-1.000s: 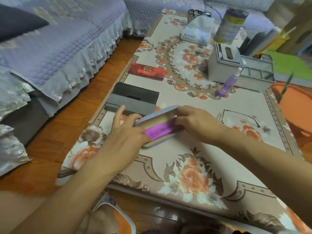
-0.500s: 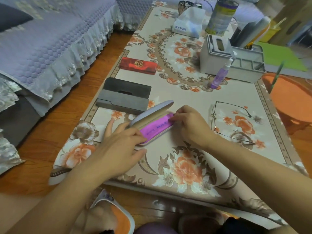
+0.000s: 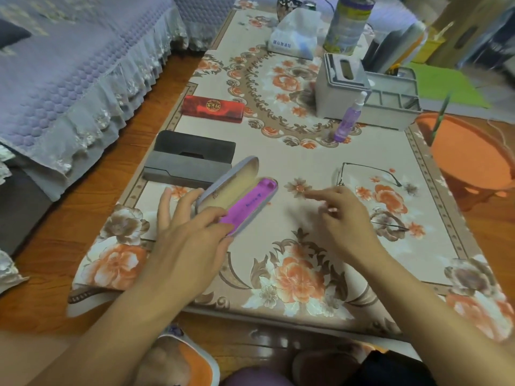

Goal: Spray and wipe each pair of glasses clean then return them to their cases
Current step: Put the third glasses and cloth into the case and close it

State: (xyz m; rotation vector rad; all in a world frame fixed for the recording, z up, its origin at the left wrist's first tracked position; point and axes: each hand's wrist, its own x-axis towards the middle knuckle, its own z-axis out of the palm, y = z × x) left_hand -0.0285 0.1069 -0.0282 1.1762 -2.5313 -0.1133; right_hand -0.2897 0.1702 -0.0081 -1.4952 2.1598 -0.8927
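Left hand (image 3: 184, 232): grips the near end of the open lavender case (image 3: 237, 195), thumb on its purple lining.
Right hand (image 3: 338, 218): empty, fingers loosely spread, above the tablecloth (image 3: 306, 162) between case and glasses (image 3: 367, 174).
Spray bottle (image 3: 347, 122): upright, farther back.
Other cases: grey case (image 3: 189, 160) open, red case (image 3: 213, 109) closed.

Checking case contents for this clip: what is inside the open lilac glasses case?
Inside the lilac case lies a folded purple cloth over the bottom half; the lid's lining is beige. No glasses show; whatever is under the cloth is hidden, and the left hand covers the near end.
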